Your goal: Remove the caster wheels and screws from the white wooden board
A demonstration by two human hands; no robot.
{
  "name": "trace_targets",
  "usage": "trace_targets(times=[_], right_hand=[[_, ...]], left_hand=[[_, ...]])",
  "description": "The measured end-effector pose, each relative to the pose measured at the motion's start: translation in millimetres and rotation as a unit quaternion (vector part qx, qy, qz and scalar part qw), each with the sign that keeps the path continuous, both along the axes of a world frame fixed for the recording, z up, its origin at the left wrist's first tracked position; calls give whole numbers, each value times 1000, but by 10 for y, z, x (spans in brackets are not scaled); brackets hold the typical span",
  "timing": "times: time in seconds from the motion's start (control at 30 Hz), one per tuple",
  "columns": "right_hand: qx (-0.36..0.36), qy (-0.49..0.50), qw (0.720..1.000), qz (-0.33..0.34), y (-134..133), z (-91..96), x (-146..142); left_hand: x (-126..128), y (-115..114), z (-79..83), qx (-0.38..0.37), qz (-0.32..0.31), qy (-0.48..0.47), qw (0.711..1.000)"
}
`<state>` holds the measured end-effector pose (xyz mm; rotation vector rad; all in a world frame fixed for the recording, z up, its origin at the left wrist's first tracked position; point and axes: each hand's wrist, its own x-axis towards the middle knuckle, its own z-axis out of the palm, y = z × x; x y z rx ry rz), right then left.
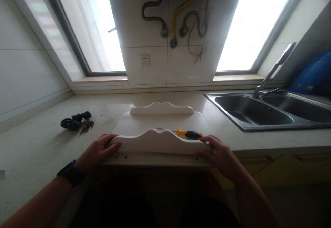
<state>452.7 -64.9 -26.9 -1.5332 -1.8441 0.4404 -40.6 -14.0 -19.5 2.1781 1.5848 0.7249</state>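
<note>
A white wooden board (160, 123) lies flat on the stone countertop (38, 145), jutting over the front edge. A wavy-topped white rail (160, 142) stands along its near side, and a second wavy rail (161, 109) stands along its far side. My left hand (97, 150) grips the left end of the near rail, fingers curled on it. My right hand (219, 154) holds the right end the same way. A yellow-and-black screwdriver (187, 134) lies on the board just behind the near rail, close to my right fingers.
Black caster wheels (74, 120) and a small pile of dark screws (87, 126) lie on the counter to the left. A steel double sink (269, 112) with a tap (274, 68) is at the right. A blue bag (312, 73) sits at the far right. Windows and pipes are behind.
</note>
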Motion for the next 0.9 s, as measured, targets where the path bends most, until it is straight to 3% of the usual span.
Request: trace_targets(times=[0.5, 0.7, 0.9], right_hand=[[5, -84, 995, 44, 88, 158, -78], [83, -106, 990, 34, 234, 201, -83], [28, -87, 993, 81, 314, 217, -113]], left_hand=[[-88, 33, -87, 69, -51, 70, 994], [-106, 35, -107, 83, -57, 71, 992], [-78, 26, -86, 75, -65, 60, 993]])
